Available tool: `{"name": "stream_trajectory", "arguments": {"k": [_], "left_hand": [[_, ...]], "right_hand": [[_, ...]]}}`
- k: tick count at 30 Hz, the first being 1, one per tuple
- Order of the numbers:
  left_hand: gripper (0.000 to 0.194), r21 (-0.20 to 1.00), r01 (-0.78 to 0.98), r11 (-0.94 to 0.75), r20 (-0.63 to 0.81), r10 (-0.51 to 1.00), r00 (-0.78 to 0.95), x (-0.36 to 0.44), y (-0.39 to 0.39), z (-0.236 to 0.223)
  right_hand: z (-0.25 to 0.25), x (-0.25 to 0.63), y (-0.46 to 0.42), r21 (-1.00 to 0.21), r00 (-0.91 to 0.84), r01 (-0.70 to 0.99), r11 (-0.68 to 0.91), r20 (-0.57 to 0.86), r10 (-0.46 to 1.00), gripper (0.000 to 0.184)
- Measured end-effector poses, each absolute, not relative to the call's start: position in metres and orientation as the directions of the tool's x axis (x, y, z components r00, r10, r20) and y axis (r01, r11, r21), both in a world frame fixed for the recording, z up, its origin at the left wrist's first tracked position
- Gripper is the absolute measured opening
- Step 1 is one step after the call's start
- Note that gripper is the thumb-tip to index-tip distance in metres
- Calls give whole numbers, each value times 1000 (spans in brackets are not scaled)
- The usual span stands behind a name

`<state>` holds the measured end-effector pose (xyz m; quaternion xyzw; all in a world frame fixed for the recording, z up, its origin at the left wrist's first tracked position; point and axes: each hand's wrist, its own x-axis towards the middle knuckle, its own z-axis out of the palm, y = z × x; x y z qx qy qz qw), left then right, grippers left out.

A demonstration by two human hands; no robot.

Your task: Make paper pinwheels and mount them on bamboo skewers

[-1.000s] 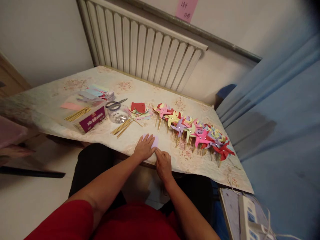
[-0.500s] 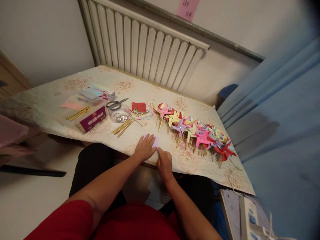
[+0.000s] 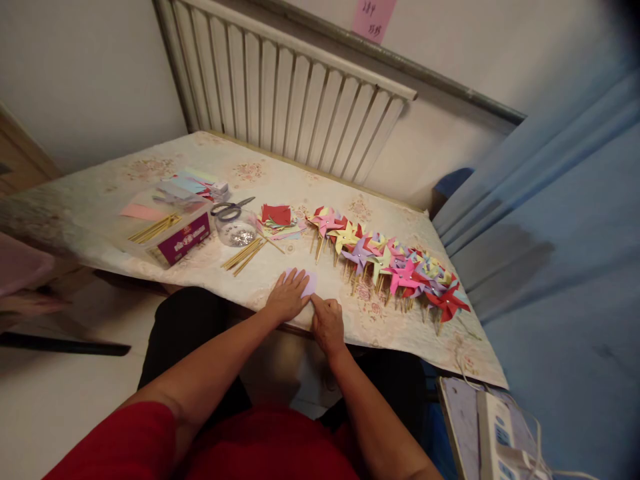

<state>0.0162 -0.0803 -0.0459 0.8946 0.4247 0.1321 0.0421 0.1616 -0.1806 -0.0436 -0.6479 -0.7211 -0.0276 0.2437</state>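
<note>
I have the paper (image 3: pixel 311 285) at lower centre, beneath the flat left hand (image 3: pixel 288 297), fingers slightly spread. The right hand (image 3: pixel 328 324) is curled, index at the paper's near edge; I can't tell whether it grips. I'd expect light, easily creased stock, best held by edges. Pinwheels (image 3: pixel 404 276) sit right of centre.

Your left hand (image 3: pixel 289 299) lies flat, palm down, its fingers (image 3: pixel 300 280) slightly spread and pointing away from you. Your right hand (image 3: pixel 327 323) is partly curled, index finger (image 3: pixel 317 305) extended, its tip just beside the left. Your left arm (image 3: pixel 215 367) and right arm (image 3: pixel 373 417) slant inward.
</note>
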Motion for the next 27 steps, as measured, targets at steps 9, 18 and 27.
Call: {"name": "stream_trajectory", "arguments": {"k": [9, 18, 27], "left_hand": [[56, 128, 664, -737, 98, 675, 731, -8, -76, -34], [40, 24, 701, -713, 94, 700, 708, 8, -88, -14], [43, 529, 624, -575, 91, 769, 632, 2, -86, 17]], "right_hand": [[-55, 168, -172, -637, 166, 748, 186, 452, 877, 46], [-55, 170, -168, -766, 279, 619, 173, 421, 863, 39], [-53, 175, -165, -926, 364, 369, 80, 224, 904, 37]]}}
